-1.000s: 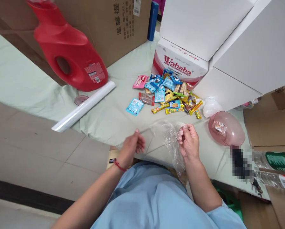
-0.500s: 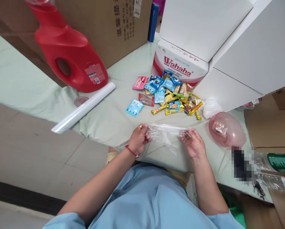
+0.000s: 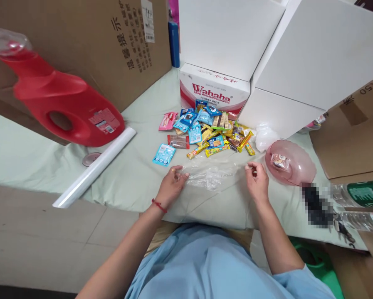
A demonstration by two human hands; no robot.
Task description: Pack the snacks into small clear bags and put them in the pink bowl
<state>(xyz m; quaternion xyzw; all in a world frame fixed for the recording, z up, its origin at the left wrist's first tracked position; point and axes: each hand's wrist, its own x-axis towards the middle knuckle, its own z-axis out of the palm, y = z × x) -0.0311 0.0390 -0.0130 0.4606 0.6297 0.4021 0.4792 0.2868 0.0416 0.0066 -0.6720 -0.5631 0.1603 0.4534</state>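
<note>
A crumpled sheet of clear plastic film (image 3: 209, 176) lies low over the cloth between my hands. My left hand (image 3: 171, 186) pinches its left end between thumb and fingers; a red cord bracelet circles that wrist. On the other side, my right hand (image 3: 257, 179) has thumb and index finger pressed together at the film's right end, where the clear edge is hard to see. Just beyond the film lies a pile of wrapped snacks (image 3: 213, 128). A blue snack packet (image 3: 164, 154) sits apart, near my left hand. A pink translucent bowl (image 3: 301, 164) holding a wrapped item stands right of my right hand.
A white roll (image 3: 94, 168) and a red detergent bottle (image 3: 70, 104) lie at left, near a small pink disc (image 3: 91, 159). A Wahaha carton (image 3: 216, 89) and white boxes (image 3: 286, 62) stand behind. Plastic bottles (image 3: 365, 195) and keys (image 3: 344, 228) are at right.
My hands have moved farther apart, and the film that was bunched between them is now spread wider and lower. The camera view has shifted, so the surroundings sit farther left.
</note>
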